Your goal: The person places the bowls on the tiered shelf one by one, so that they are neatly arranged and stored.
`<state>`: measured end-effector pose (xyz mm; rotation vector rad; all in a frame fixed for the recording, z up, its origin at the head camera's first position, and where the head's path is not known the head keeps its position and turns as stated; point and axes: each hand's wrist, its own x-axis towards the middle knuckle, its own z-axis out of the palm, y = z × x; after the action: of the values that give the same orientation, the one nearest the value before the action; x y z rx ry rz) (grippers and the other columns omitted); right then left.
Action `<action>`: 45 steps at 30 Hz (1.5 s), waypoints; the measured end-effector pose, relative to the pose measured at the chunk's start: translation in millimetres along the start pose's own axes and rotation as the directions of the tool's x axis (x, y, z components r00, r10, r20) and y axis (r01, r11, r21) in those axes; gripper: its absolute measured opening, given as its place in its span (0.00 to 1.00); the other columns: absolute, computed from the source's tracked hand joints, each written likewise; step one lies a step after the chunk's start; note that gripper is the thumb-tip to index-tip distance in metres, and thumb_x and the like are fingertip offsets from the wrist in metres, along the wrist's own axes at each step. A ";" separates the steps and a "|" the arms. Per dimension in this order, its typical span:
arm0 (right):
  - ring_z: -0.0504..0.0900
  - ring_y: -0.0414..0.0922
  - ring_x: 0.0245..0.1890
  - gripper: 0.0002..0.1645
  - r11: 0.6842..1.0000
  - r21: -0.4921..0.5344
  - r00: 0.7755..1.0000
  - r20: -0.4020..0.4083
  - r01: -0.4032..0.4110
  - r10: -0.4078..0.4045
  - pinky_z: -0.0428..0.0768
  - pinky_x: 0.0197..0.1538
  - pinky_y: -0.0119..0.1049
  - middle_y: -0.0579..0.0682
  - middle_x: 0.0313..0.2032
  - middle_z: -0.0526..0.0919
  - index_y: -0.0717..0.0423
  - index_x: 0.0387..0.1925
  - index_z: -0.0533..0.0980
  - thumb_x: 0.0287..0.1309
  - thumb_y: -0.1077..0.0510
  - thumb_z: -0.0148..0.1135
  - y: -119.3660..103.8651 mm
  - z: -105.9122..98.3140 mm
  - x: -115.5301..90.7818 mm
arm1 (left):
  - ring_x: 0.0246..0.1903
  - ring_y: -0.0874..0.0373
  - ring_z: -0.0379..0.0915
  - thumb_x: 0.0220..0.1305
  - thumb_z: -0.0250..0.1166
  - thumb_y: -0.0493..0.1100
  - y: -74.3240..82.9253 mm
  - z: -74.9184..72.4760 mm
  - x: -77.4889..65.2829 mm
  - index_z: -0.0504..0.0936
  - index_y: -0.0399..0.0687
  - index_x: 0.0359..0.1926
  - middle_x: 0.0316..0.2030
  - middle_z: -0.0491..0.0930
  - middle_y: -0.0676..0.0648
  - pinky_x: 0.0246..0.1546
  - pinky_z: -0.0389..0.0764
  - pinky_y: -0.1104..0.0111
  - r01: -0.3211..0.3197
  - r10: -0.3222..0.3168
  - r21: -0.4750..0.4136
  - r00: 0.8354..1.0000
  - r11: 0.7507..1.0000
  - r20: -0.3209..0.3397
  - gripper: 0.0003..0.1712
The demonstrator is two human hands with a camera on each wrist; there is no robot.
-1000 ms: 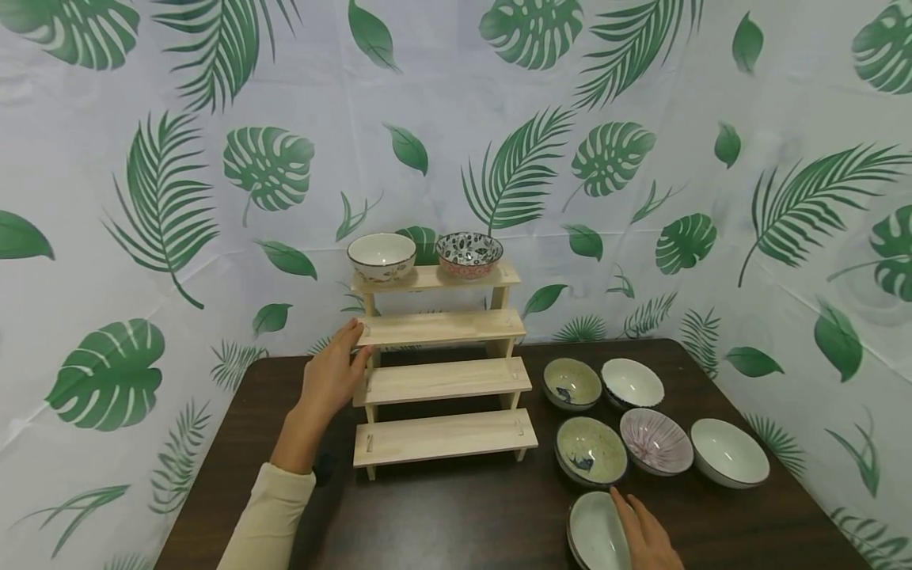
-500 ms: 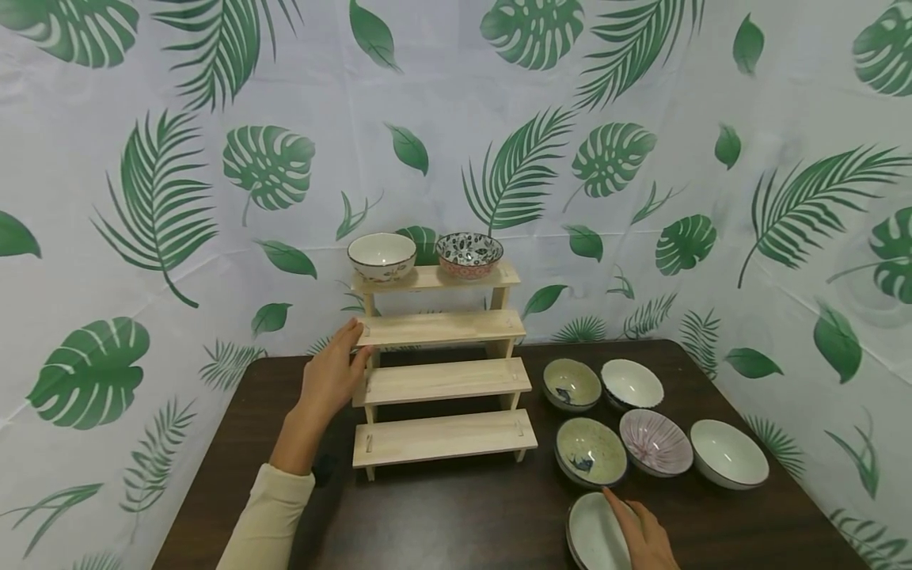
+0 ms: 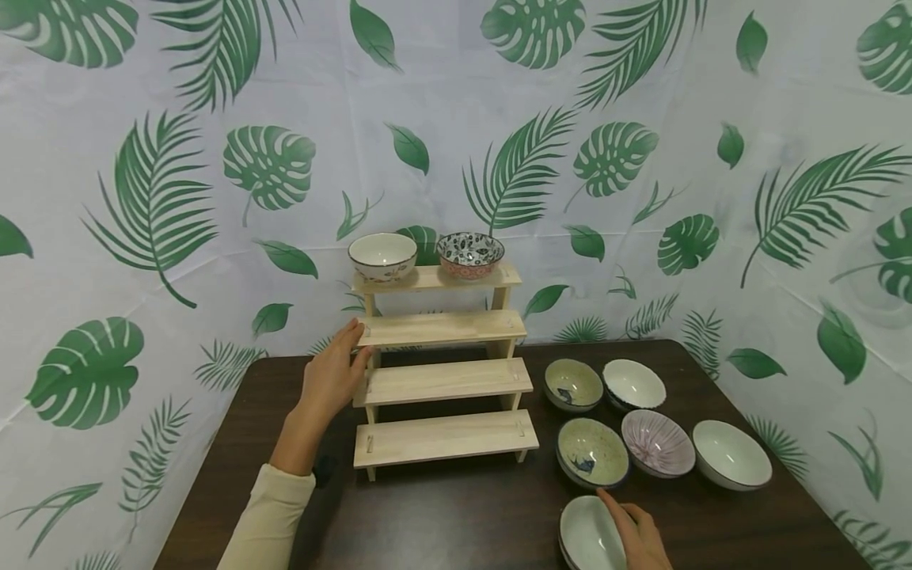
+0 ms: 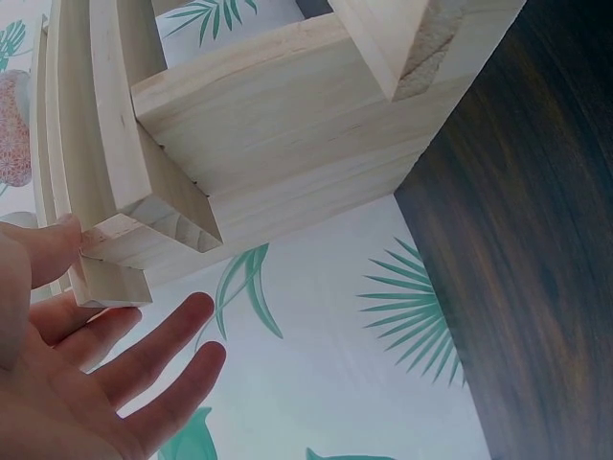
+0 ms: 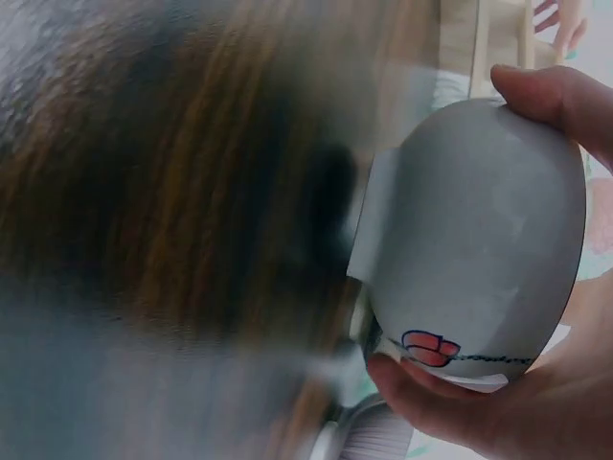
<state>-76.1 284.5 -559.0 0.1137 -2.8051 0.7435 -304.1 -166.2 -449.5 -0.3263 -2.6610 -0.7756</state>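
My left hand (image 3: 331,376) pinches the left end of the second-highest board of a pale wooden four-step shelf (image 3: 442,328). In the left wrist view, thumb and index finger lie on either side of the board's end, while the other fingers (image 4: 172,383) stretch out loosely. My right hand (image 3: 641,538) grips a white bowl (image 3: 591,532) by its sides at the front right, partly cut off by the frame. The right wrist view shows this bowl's pale outside (image 5: 479,230) with a red-and-blue motif, thumb on one side and a finger on the other.
On the top board sit a white bowl with a dark rim (image 3: 382,257) and a red-and-black patterned bowl (image 3: 470,255). Right of the shelf stand two green bowls (image 3: 591,451), a pink-striped bowl (image 3: 657,443), a scalloped white bowl (image 3: 634,384) and a plain white bowl (image 3: 730,453).
My right hand, with the white bowl in its grip, has shifted slightly left. The left hand stays at the same place on the shelf.
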 end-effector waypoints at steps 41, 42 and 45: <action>0.74 0.61 0.59 0.72 0.999 0.025 0.993 -0.120 -0.019 0.022 0.84 0.43 0.60 0.59 0.66 0.67 0.41 0.79 0.57 0.35 0.29 0.84 -121.1 -73.9 34.4 | 0.71 0.37 0.68 0.78 0.58 0.53 1.4 -2.7 0.2 0.68 0.42 0.75 0.78 0.62 0.43 0.59 0.73 0.32 0.011 -0.011 -0.012 1.000 1.000 0.014 0.33; 0.73 0.61 0.60 0.72 1.000 0.026 0.992 -0.128 -0.007 0.011 0.83 0.44 0.62 0.59 0.67 0.67 0.41 0.79 0.57 0.36 0.29 0.84 -123.9 -74.9 36.0 | 0.71 0.37 0.68 0.78 0.58 0.53 1.6 -2.9 0.2 0.68 0.42 0.75 0.78 0.62 0.43 0.59 0.73 0.32 0.011 -0.011 -0.013 1.000 1.000 0.014 0.33; 0.71 0.60 0.62 0.71 1.000 0.030 0.991 -0.136 0.007 -0.003 0.83 0.44 0.63 0.57 0.68 0.65 0.37 0.80 0.55 0.37 0.28 0.82 -133.1 -78.4 40.4 | 0.71 0.37 0.69 0.78 0.58 0.52 2.4 -3.2 0.2 0.69 0.41 0.75 0.78 0.63 0.42 0.59 0.73 0.32 0.007 -0.007 -0.012 1.000 1.000 0.011 0.33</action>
<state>-81.1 207.3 -419.3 0.0725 -2.6641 0.7628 -302.7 -165.9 -445.8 -0.3252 -2.6699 -0.7951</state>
